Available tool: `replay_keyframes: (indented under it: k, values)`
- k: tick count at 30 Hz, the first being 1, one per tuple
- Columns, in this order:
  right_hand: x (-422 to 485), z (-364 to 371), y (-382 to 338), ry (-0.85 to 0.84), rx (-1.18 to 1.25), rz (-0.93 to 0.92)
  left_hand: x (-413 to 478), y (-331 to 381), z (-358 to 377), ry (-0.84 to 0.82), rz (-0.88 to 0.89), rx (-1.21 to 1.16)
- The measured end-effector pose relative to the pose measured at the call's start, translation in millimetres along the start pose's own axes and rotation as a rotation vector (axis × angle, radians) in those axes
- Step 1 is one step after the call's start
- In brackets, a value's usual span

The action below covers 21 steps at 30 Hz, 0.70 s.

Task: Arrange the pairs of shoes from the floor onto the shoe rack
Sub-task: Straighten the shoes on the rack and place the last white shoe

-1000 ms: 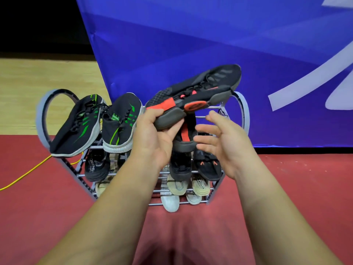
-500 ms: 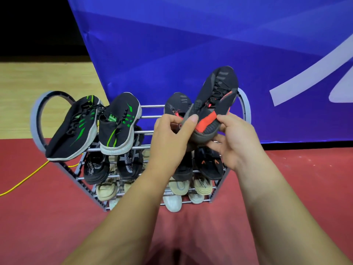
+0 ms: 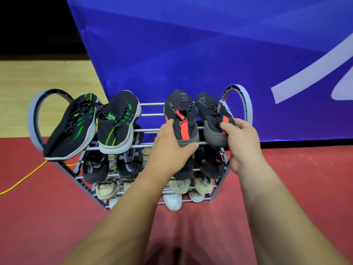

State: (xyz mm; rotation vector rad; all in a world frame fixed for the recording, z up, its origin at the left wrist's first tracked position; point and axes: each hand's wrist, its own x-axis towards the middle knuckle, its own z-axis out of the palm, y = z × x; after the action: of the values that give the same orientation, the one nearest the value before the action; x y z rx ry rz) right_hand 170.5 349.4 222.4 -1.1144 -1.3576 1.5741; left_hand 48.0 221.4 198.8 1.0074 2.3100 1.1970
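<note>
The pair of black knit sneakers with orange-red accents lies toes-up on the top tier of the grey metal-bar shoe rack, toward 3 o'clock. The left hand grips one heel and the right hand grips the other. A black-and-green knit pair sits at 9 o'clock. The rack stands on red matte flooring. A blue banner rises at 12, pale wooden floor shows at 10, and a yellow cable lies at 8.

Left grip and right grip curled, arms outstretched.
</note>
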Motion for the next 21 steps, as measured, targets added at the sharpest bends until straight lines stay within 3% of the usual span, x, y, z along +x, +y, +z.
replay_keyframes:
  k: [4,14,21]
  values:
    - [4.4,0.9,6.6,-0.022,-0.11,-0.019,0.7,-3.3,-6.1,0.024,-0.008,-0.081]
    - [3.6,-2.0,15.6,-0.147,-0.606,-0.1,0.3,-4.7,-12.7,0.018,-0.043,-0.017]
    - [9.8,-5.3,22.9,-0.164,-0.597,-0.142,-0.3,-4.4,-10.9,0.064,-0.017,-0.012]
